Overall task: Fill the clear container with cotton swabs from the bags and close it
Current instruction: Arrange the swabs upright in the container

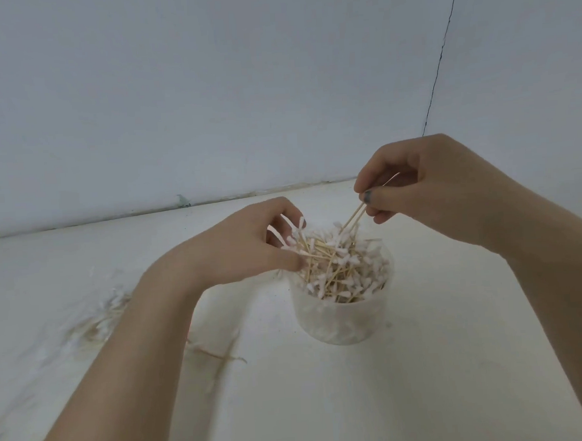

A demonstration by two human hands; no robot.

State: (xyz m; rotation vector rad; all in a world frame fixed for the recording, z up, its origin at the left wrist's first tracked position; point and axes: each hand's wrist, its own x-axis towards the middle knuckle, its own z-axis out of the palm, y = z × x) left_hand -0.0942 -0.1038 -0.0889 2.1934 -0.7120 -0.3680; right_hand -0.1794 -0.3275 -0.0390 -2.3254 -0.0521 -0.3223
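The container (pixel 341 305) stands on the pale table (pixel 425 365), near the middle, a little toward the wall (pixel 208 89). It is already heaped with swabs (pixel 342 264): they lie crossed in all directions and stand up over the rim, so I judge the filling is nearly done.

The right hand (pixel 426 186) hovers above the far right side of the container. Its thumb and fingers pinch two or so wooden sticks, whose lower ends point down into the heap. The left hand (pixel 250 242) is at the near left rim, fingers curled around a few swabs there; it seems to tuck them in or to keep them from falling out, I cannot say which.

What remains, as I see it: these last swabs must go in, and the heap must be pressed lower, because a lid would not sit on it as it is now. Some loose swabs (pixel 99 318) lie on the table to the left, blurred, and a few more (pixel 219 355) lie near the left forearm. I see no lid and no clear bag in this view, so closing is not yet begun.
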